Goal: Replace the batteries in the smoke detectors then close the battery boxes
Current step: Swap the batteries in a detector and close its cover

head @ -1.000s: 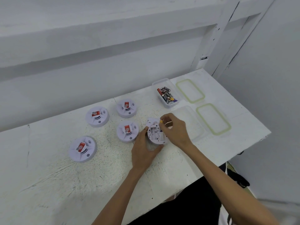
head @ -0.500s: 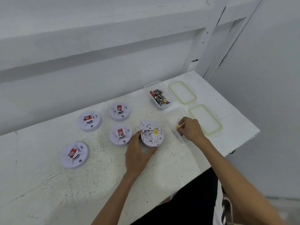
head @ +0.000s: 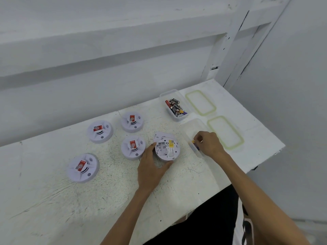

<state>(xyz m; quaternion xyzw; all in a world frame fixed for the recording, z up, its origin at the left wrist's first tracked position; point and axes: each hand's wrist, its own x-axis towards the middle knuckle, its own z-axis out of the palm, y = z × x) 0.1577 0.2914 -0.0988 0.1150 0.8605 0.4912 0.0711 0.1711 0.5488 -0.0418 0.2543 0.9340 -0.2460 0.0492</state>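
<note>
Upturned smoke detector (head: 167, 149) lies back-side up on the white table (head: 53, 209), near the front edge, right of centre; battery bay exposed on its left half, yellow label and printed text on the right half; whether the bay holds a battery cannot be told. A white round piece (head: 161, 135) shows just behind it, partly hidden; what it is cannot be told.

Left hand (head: 152, 169) cups the near-left rim of this detector, thumb along the left side, fingers curled under the front edge; clamped on the detector. Right hand (head: 208, 144) is well apart from the left, reaching into the near clear container (head: 190, 128) just right of the detector; fingertips pinched together at a small battery (head: 194, 145) with yellow and blue on it lying in the container; whether the battery is actually gripped cannot be told.

Far clear container (head: 170, 93) sits behind the near one; holds a loose heap of batteries (head: 175, 107), black, red and purple casings. Two clear lids with green seals lie flat to the right: far lid (head: 200, 102) beside the far container, near lid (head: 225, 132) beside the near one.

Four more detectors sit face up, each with a red sticker: near-left detector (head: 83, 167); back-left detector (head: 100, 131); back-centre detector (head: 132, 121); centre detector (head: 133, 147), just left of the left hand.
</note>
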